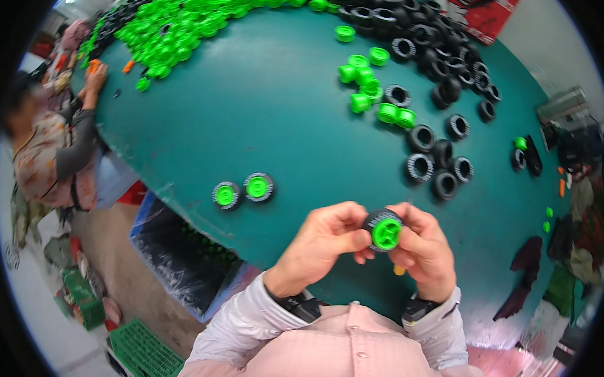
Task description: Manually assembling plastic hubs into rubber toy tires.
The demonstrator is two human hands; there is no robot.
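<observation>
Between my two hands is a small toy wheel (385, 234), a black tyre around a bright green hub whose face is turned up toward me. My left hand (317, 246) grips the tyre's left side with thumb and fingers. On the other side, the fingers of my right hand (425, 250) are closed round the wheel. A small yellow piece (399, 270) shows under my right hand; what it belongs to is hidden. Left of my hands, two fitted wheels, one wheel (226, 195) and another wheel (259, 187), lie on the green table (180, 139).
Loose black tyres (437, 51) are heaped at the far right, with green hubs (365, 80) beside them. A big pile of green hubs (177, 33) covers the far left. A co-worker (61, 144) works at the left edge. Below it stands a blue-rimmed bin (140, 224).
</observation>
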